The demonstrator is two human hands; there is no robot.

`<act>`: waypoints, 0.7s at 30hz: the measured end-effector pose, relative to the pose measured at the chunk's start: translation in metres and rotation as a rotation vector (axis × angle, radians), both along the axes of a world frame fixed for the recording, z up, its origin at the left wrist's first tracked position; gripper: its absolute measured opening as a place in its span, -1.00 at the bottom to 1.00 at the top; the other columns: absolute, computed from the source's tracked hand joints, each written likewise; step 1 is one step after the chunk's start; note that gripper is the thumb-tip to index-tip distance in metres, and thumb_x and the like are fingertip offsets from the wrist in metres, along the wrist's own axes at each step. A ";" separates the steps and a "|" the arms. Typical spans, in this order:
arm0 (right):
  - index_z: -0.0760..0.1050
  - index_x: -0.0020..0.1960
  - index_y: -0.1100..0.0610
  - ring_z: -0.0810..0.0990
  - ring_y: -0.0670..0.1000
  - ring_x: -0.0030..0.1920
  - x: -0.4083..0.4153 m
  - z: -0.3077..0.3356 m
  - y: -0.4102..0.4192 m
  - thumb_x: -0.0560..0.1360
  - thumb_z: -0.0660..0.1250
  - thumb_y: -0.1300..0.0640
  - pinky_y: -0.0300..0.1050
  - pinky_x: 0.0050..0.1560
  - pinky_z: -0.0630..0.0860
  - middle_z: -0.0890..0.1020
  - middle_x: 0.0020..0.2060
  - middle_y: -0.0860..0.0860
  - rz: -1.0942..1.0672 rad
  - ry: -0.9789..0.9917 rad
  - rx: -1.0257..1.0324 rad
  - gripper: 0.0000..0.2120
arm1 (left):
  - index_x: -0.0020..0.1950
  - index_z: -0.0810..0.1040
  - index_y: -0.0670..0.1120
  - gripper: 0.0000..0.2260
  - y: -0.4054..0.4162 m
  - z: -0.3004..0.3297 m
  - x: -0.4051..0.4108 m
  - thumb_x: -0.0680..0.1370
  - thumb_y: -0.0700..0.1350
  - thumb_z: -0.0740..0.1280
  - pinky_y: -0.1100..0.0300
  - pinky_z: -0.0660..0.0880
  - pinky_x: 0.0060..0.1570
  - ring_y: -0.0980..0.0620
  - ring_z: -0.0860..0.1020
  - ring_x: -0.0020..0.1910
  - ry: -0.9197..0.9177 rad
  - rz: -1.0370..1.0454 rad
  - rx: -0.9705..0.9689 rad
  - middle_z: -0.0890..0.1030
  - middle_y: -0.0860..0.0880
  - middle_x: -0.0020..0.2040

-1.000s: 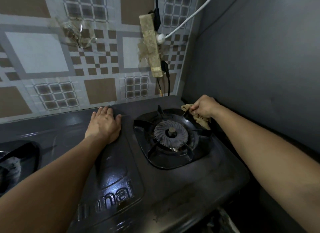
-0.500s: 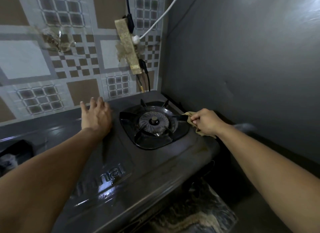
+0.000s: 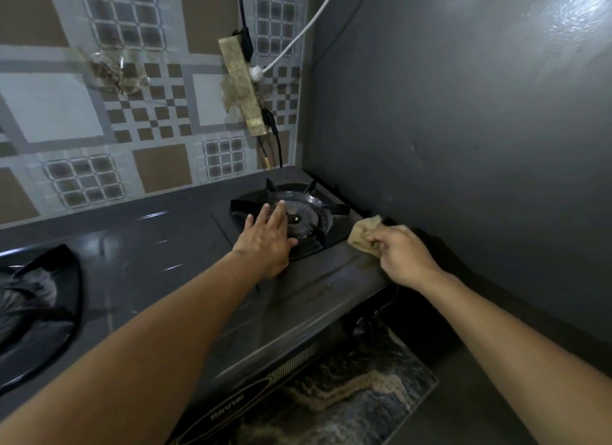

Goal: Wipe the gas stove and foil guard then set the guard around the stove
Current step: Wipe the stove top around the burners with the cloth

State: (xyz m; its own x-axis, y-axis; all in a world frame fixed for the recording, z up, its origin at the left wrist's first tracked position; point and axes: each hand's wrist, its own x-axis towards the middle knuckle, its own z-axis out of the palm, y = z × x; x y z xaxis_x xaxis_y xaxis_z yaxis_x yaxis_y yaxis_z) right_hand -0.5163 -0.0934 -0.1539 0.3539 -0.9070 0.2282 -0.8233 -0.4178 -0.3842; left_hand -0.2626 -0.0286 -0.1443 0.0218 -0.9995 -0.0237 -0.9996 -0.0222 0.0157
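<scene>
While both bare arms reach over the dark stove, the scene from left to right reads so:

Left burner [image 3: 36, 298]: at the left edge, a black pan support, partly cut off by the frame.
Tiled wall [image 3: 99, 139]: behind the stove, grey and brown squares with checker patterns; a crumpled clear plastic piece [image 3: 116, 75] is stuck to it.
Gas stove [image 3: 159, 245]: dark grey glossy top, running from the left edge to the right-hand wall.
Writing: a pale brand word on the stove's front panel [image 3: 228, 408], seen upside down and too blurred to read.
Left hand [image 3: 265, 242]: fingers straight and slightly spread, lying flat at the left rim of the right burner, fingertips over the burner head; it holds nothing.
Power strip [image 3: 243, 86]: yellowed, fixed slantwise on the tiles, with a black cable [image 3: 243, 7] above, a white plug and cord [image 3: 298, 37] to its right, and another black lead hanging below.
Right burner [image 3: 304, 217]: round ribbed head in a black pan support, near the right wall.
Cloth [image 3: 362, 234]: tan, crumpled, lying on the stove's right rim beside the burner.
Right hand [image 3: 402, 255]: fingers curled, pinching the cloth.
Mat [image 3: 347, 391]: marbled brown and blue, under the stove's front right corner.
Right wall [image 3: 463, 129]: plain grey, with a sheen at top right.
</scene>
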 end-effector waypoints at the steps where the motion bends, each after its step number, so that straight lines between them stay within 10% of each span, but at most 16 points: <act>1: 0.57 0.24 0.05 0.38 0.10 0.38 -0.002 -0.005 0.004 0.52 0.17 0.35 -0.17 0.37 0.29 0.48 0.32 0.09 0.060 -0.023 0.008 -0.60 | 0.59 -0.07 -0.18 -0.43 -0.002 0.000 0.000 0.67 0.07 -0.01 -0.15 -0.09 0.51 -0.14 -0.20 0.56 0.024 0.005 0.006 -0.25 -0.06 0.59; 6: 0.47 0.34 0.03 0.03 0.00 0.55 -0.004 -0.006 -0.007 0.62 0.05 0.35 0.12 0.52 -0.01 0.27 0.50 0.04 0.157 -0.086 0.127 -0.58 | 0.59 -0.09 -0.13 -0.46 -0.005 0.000 0.001 0.68 0.02 -0.01 -0.27 -0.07 0.47 -0.15 -0.24 0.56 0.030 0.054 0.028 -0.29 0.01 0.58; 21: 0.31 0.48 0.06 0.04 0.04 0.55 0.053 -0.017 0.059 0.54 0.08 0.35 0.10 0.50 -0.16 0.29 0.49 0.02 0.230 0.053 -0.019 -0.47 | 0.60 -0.09 -0.11 -0.44 -0.022 0.003 0.010 0.67 0.02 0.06 -0.28 0.00 0.46 -0.15 -0.12 0.57 0.151 0.070 0.087 -0.27 0.03 0.58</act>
